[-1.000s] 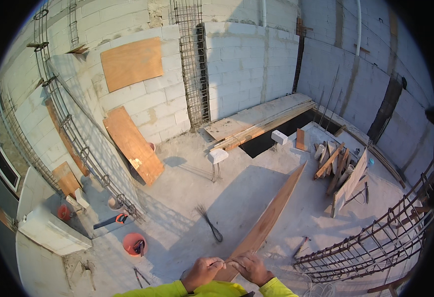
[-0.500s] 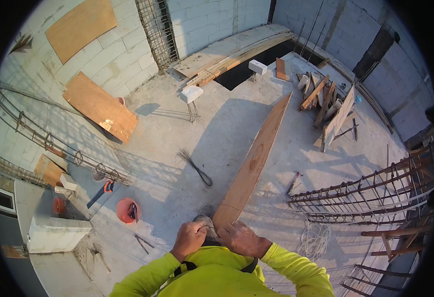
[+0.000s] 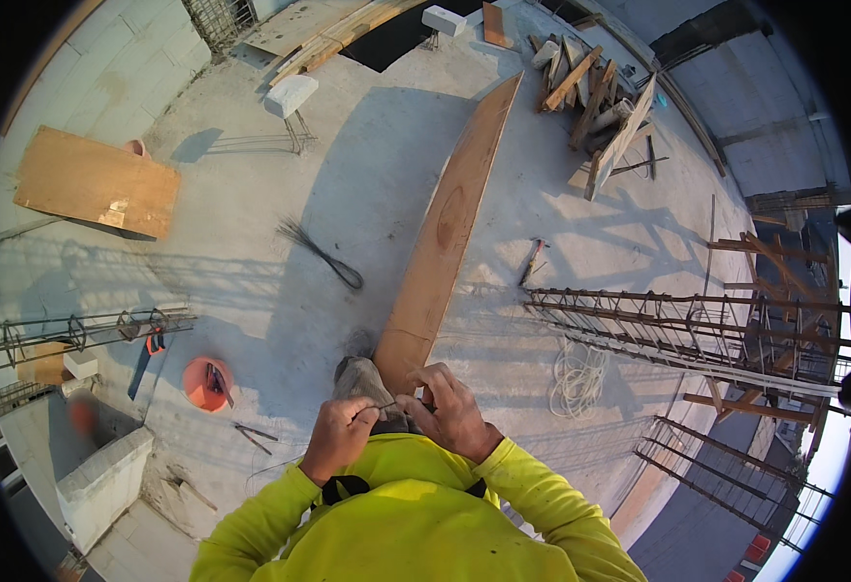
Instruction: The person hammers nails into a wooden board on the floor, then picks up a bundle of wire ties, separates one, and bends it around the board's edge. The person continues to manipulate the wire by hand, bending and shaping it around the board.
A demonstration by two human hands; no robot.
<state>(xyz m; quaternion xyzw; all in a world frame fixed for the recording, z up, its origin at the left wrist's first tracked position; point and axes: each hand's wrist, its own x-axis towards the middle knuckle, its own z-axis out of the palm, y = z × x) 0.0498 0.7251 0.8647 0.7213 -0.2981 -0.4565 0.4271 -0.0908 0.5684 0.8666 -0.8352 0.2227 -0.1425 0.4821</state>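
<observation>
My left hand (image 3: 344,434) is closed in a pinch in front of my waist. Close by on the right, my right hand (image 3: 452,415) is also pinched, its fingers bent inward. Between the two runs a thin dark strand (image 3: 385,404), perhaps wire; its exact kind is too small to tell. Just beyond my hands, a long plywood strip (image 3: 449,223) stretches away over the concrete, its near end beside my trouser leg (image 3: 357,380). A looped bundle of thin wire (image 3: 323,256) lies left of the strip.
To the left are an orange bucket (image 3: 208,384) with tools, pliers (image 3: 254,436), a handsaw (image 3: 148,357) and a plywood sheet (image 3: 100,182). Rightward lie a hammer (image 3: 534,260), coiled pale cord (image 3: 578,378) and a rebar cage (image 3: 677,335). Scrap timber (image 3: 580,92) is piled farther off, near a dark floor opening (image 3: 384,41).
The view has tilted down and turned right, so the floor things sit higher and farther left. My hands have drawn slightly apart, and the dark strand now shows between them.
</observation>
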